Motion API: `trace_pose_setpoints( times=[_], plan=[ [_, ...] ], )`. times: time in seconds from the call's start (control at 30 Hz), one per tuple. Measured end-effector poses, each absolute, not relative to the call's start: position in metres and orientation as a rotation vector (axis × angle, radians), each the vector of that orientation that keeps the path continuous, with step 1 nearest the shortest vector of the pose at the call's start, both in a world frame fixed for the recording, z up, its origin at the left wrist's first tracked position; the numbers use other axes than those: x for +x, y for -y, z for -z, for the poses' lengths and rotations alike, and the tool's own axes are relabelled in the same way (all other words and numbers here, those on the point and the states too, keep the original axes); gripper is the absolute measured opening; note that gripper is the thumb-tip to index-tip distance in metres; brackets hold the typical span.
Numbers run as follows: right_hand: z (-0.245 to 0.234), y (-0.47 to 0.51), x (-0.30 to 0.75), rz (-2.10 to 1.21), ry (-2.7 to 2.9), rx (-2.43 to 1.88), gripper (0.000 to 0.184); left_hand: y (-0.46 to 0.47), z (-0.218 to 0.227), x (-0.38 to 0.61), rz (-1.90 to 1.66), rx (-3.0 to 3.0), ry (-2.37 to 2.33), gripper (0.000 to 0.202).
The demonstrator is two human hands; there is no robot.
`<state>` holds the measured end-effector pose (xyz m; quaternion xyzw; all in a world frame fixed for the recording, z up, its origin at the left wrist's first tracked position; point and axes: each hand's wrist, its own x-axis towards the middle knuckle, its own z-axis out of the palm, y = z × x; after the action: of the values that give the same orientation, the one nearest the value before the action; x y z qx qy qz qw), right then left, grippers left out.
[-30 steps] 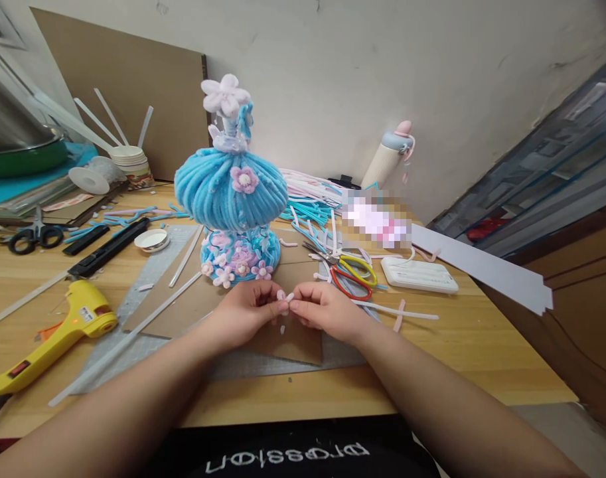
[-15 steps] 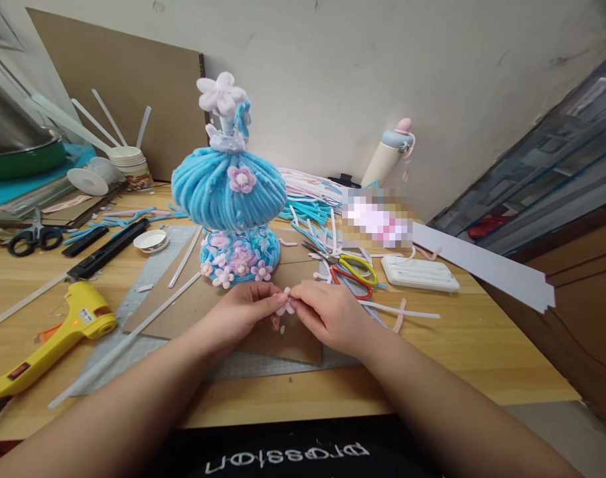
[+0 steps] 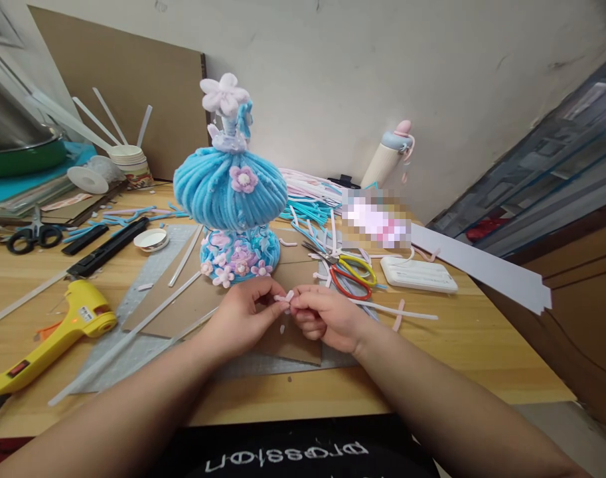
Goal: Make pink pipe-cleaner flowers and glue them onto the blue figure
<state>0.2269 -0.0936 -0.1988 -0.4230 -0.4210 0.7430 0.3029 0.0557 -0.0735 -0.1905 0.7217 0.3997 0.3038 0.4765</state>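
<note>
My left hand (image 3: pixel 245 315) and my right hand (image 3: pixel 325 315) meet above a brown cardboard sheet (image 3: pixel 293 342), fingertips pinched together on a small pink pipe-cleaner flower (image 3: pixel 285 298). A tiny pink scrap (image 3: pixel 281 328) lies on the cardboard just below them. Right behind my hands stands a blue pipe-cleaner mushroom-shaped model (image 3: pixel 231 189), with small pink and purple flowers round its base and a pink flower on top.
A yellow glue gun (image 3: pixel 58 328) lies at the front left, with glue sticks, a black cutter (image 3: pixel 108 247) and black scissors (image 3: pixel 31 236) behind it. Red and yellow scissors (image 3: pixel 350 269), loose pipe cleaners, a white box (image 3: pixel 419 273) and a bottle (image 3: pixel 387 156) lie right.
The fingers of both hands have shifted round the small pink flower, turning it; my right hand has curled tighter. Everything else on the table has stayed in place.
</note>
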Motion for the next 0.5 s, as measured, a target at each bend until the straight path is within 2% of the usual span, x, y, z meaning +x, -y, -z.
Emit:
trace_pose_setpoints(
  times=[0.23, 0.5],
  plan=[
    [0.189, 0.098, 0.238, -1.118, 1.853, -1.113, 0.011, 0.064, 0.196, 0.049, -0.442, 1.365, -0.762, 0.021],
    [0.188, 0.102, 0.24, -0.523, 2.172, -1.046, 0.014, 0.065, 0.195, 0.052, -0.597, 1.167, -0.753, 0.025]
  ],
)
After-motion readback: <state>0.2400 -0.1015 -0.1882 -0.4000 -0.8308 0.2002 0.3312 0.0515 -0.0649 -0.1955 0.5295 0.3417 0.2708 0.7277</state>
